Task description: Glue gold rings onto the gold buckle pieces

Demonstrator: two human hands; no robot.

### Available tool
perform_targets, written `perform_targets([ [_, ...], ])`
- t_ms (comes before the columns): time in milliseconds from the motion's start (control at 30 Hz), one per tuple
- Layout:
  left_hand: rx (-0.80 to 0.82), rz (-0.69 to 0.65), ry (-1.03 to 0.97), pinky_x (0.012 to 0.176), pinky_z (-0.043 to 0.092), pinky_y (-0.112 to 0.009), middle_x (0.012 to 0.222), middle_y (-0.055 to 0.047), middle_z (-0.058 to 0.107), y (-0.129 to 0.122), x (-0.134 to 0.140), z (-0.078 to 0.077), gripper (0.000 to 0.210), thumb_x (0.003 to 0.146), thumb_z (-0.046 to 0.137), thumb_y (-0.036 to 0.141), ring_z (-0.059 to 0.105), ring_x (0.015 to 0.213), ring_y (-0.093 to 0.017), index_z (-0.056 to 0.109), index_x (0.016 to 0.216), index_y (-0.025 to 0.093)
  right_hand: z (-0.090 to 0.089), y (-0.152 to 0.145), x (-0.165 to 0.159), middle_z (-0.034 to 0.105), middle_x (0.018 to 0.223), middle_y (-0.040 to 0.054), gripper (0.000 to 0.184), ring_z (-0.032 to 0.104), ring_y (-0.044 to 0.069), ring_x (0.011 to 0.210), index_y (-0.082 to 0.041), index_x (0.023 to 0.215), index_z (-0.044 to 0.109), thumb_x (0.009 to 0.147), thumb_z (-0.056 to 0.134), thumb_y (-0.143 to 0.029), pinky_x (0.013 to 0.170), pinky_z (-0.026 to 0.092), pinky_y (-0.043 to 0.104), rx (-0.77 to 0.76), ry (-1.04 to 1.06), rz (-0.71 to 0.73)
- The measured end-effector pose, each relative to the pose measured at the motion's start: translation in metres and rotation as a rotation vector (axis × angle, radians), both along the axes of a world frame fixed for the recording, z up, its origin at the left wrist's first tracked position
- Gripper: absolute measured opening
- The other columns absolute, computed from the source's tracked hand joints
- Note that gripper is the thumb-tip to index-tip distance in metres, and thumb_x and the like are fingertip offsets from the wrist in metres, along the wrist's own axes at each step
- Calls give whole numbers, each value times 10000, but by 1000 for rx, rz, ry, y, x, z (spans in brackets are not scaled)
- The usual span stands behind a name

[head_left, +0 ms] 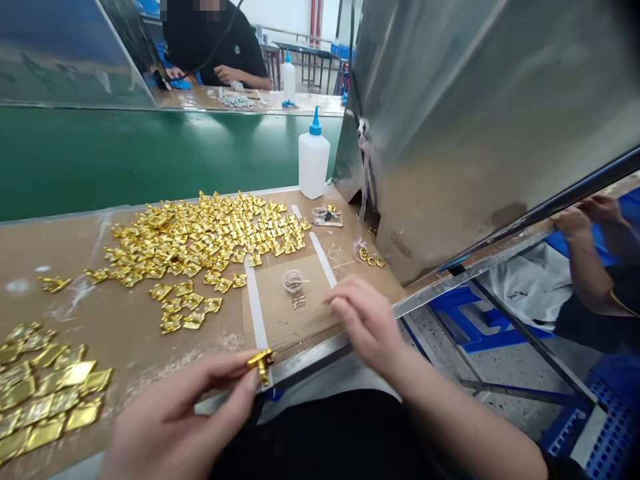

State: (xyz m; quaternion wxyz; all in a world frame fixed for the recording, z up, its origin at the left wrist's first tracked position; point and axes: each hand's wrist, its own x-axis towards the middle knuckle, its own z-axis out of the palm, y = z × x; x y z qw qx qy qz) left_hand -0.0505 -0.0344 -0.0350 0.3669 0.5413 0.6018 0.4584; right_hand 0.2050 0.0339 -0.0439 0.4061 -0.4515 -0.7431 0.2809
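A worker's left hand (185,417) pinches a small gold clip (261,363) between thumb and fingertips at the near edge of the brown workbench (125,327), just in front of the white tape strip (255,303). The right hand (367,320) hovers with loose, empty fingers beside a small clear dish (293,280) beyond that strip. A heap of gold clips (200,240) spreads behind the strip, with a glue bottle (313,160) farther back. Another person (215,43) sits across the green conveyor belt (150,157).

Green partition (150,153), steel panel (475,120)
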Motion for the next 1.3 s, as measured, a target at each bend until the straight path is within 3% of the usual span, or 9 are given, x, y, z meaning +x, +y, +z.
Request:
perform_targets([
  [100, -305, 90, -496, 430, 529, -198, 610, -23, 708, 9, -7, -2, 296, 647, 936, 399, 615, 475, -153, 798, 833, 216, -11, 34, 43, 637, 1267, 208, 330, 591, 332, 1178, -121, 1241, 678, 1061, 471, -304, 1010, 505, 487, 229, -594, -281],
  [167, -372, 66, -739, 375, 463, -170, 629, -12, 700, 14, -10, 3, 328, 609, 966, 389, 539, 426, -104, 778, 799, 198, -24, 50, 61, 536, 1450, 259, 419, 507, 372, 1331, -55, 1411, 564, 1061, 429, -242, 1103, 458, 526, 265, -814, -285],
  [233, -390, 88, -901, 376, 437, -142, 675, 11, 695, 14, -12, 11, 327, 614, 980, 361, 503, 430, -66, 763, 793, 194, -36, 58, 69, 499, 1509, 242, 446, 492, 359, 1356, -56, 1468, 507, 1061, 394, -199, 1115, 457, 504, 287, -913, -231],
  [400, -403, -15, -1148, 395, 438, -125, 651, 43, 634, 10, -15, 16, 277, 687, 960, 327, 483, 424, -37, 744, 787, 186, -45, 60, 75, 629, 1245, 184, 303, 600, 321, 1097, -125, 1247, 640, 1059, 457, -278, 950, 514, 440, 314, -919, -231],
  [600, -347, -98, -1168, 386, 442, -133, 650, 48, 643, 8, -21, 10, 271, 699, 954, 348, 502, 404, -41, 746, 800, 207, -40, 62, 73, 665, 949, 75, 234, 646, 221, 830, -187, 996, 606, 1075, 421, -306, 716, 436, 330, 239, -917, -278],
  [933, -294, -92, -845, 414, 413, -167, 763, -21, 735, 1, -19, 16, 303, 762, 884, 410, 557, 437, -84, 708, 892, 200, -39, 55, 75, 575, 692, 13, 477, 580, 150, 667, -187, 684, 516, 1090, 413, -417, 609, 281, 302, 304, -872, -198],
  [1033, -222, -12, -524, 462, 432, -206, 788, -49, 743, 8, -28, 18, 340, 793, 828, 465, 584, 519, -125, 725, 973, 196, -43, 56, 77, 536, 635, 6, 531, 536, 135, 591, -182, 635, 499, 1093, 402, -431, 583, 244, 310, 336, -856, -177],
  [1167, -126, 26, 82, 628, 495, -294, 807, -58, 751, 38, -71, 20, 413, 792, 767, 546, 646, 687, -208, 767, 996, 187, -45, 60, 78, 545, 610, 5, 555, 530, 128, 561, -180, 609, 507, 1096, 407, -426, 581, 237, 316, 386, -825, -117],
  [1300, -178, 48, 334, 813, 530, -362, 946, -85, 795, 84, -131, 15, 517, 753, 712, 625, 722, 901, -290, 769, 1026, 190, -47, 70, 78, 578, 593, 11, 565, 534, 131, 549, -180, 604, 542, 1098, 418, -425, 582, 235, 321, 454, -791, -48],
])
